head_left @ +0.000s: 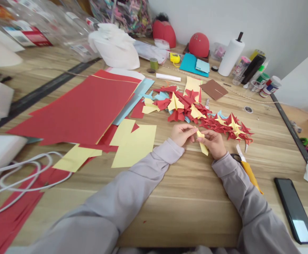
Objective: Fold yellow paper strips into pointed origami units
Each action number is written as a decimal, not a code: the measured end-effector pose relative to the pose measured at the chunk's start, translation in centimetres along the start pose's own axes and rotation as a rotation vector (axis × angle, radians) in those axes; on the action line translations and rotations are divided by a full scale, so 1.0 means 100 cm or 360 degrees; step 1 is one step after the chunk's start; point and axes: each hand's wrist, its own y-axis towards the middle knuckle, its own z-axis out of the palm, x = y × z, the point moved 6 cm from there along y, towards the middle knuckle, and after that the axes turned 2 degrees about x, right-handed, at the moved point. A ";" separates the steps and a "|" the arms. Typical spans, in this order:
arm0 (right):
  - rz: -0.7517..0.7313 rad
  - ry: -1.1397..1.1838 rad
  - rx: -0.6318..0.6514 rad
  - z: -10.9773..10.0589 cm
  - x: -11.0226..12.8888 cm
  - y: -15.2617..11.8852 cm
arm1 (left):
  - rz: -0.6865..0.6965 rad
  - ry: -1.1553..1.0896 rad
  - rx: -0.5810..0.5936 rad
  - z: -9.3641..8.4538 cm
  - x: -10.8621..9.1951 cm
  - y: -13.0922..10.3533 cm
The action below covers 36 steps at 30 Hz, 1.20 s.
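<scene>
A small folded piece of yellow paper is pinched between both hands above the wooden table, near the middle of the view. My left hand grips its left end with thumb and fingers. On the other side, my right hand holds it with the thumb on top. Just beyond the hands lies a heap of folded red paper pieces, with some yellow and light blue ones mixed in. Flat yellow sheets lie to the left of my left hand.
Large red sheets cover the left side, near white cables. Yellow-handled scissors or a cutter and a phone lie at right. A white bottle and jars stand at the back right.
</scene>
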 end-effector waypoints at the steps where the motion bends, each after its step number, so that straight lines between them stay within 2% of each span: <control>1: 0.0002 -0.0005 0.0003 0.000 0.000 0.000 | 0.0001 0.0007 0.0016 0.000 0.000 0.000; 12: -0.0012 -0.0006 0.0014 -0.001 -0.001 0.000 | -0.0088 -0.0008 0.0178 0.003 0.003 -0.001; 21: 0.0002 -0.0044 -0.0020 0.001 0.001 -0.001 | -0.0012 -0.0032 0.0011 0.000 -0.001 -0.002; 25: -0.0013 -0.0082 -0.0020 0.001 0.001 -0.001 | -0.0030 -0.0062 0.0001 -0.002 0.000 -0.001; 31: -0.0060 -0.0169 -0.0023 0.002 0.001 0.000 | -0.0031 -0.0030 -0.0138 -0.005 0.000 -0.003; 36: -0.0081 -0.0217 -0.0035 0.001 0.002 0.000 | -0.0089 -0.0038 -0.0097 -0.003 0.004 -0.003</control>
